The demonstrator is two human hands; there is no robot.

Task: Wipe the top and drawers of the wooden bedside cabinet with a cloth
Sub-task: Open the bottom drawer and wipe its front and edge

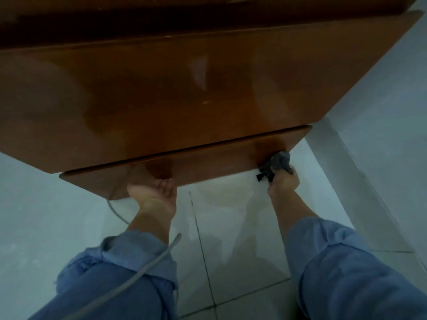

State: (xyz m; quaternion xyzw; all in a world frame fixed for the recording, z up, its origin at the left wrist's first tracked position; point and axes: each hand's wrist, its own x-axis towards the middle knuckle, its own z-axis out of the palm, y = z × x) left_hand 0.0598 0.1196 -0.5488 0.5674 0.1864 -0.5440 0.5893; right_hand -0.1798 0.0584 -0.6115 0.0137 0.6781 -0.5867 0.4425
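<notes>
Cloth [276, 166] at drawer [208, 162] corner, right hand [283, 181] gripping

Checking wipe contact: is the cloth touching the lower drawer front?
Touching. The head view shows the grey cloth, bunched in the right hand, pressed against the right end of the lower drawer, with no gap visible.

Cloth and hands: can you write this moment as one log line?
right hand: grips cloth on lower drawer corner | left hand: fingers under drawer edge | stage: wiping drawers
</notes>
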